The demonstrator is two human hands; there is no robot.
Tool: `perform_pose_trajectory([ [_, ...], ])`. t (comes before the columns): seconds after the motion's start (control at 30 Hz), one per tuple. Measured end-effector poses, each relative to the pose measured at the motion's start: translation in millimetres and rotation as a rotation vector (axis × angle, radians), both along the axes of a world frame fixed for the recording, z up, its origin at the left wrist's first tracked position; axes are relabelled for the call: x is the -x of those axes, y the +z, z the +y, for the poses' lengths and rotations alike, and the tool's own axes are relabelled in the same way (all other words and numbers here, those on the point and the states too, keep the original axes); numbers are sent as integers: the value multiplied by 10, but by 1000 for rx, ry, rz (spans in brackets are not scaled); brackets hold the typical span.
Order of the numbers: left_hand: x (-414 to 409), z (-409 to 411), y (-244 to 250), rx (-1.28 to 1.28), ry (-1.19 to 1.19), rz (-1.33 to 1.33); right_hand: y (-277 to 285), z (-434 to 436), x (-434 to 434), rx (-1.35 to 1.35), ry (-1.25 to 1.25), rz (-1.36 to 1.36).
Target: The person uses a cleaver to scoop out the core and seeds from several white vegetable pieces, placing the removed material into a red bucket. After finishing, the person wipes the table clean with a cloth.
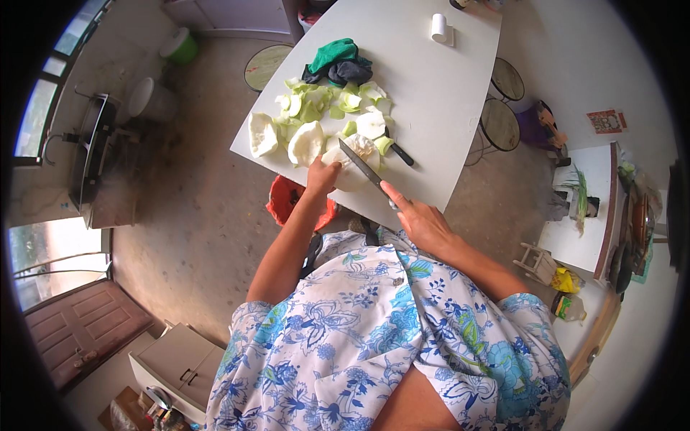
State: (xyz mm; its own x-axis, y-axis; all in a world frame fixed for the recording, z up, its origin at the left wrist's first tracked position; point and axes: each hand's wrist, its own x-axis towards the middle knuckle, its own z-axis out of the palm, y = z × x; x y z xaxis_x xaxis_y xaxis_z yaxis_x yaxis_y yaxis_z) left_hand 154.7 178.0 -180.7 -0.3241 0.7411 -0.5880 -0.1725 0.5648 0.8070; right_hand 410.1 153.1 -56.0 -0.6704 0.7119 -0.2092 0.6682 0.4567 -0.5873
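Note:
My right hand [423, 223] is closed on the handle of a kitchen knife [364, 169]. The blade lies over a large pale peeled piece [350, 175], perhaps pomelo or melon, near the table's edge. With its fingers, my left hand [323, 175] grips the left side of that piece. Thick white pieces [263, 134] [306, 144] rest to its left, and another white piece [371, 124] is behind it. Green and white peelings [312, 102] are heaped farther back. A second, black-handled knife [401, 153] lies to the right, its blade partly hidden.
A white table [431, 108] carries a green and dark cloth [339, 62] and a white roll [439, 28]. Below the near edge stands a red-lined bin [283, 199]. Round stools [499, 124] flank the table. A counter [587, 188] is at the right.

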Motion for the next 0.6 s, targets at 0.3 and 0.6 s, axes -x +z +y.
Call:
perform_pose_trajectory([
  [0.3, -44, 11, -31, 30, -34, 65, -24, 61, 13, 40, 10, -41],
  [0.6, -64, 39, -38, 51, -79, 95, 69, 278, 199, 197, 29, -177],
])
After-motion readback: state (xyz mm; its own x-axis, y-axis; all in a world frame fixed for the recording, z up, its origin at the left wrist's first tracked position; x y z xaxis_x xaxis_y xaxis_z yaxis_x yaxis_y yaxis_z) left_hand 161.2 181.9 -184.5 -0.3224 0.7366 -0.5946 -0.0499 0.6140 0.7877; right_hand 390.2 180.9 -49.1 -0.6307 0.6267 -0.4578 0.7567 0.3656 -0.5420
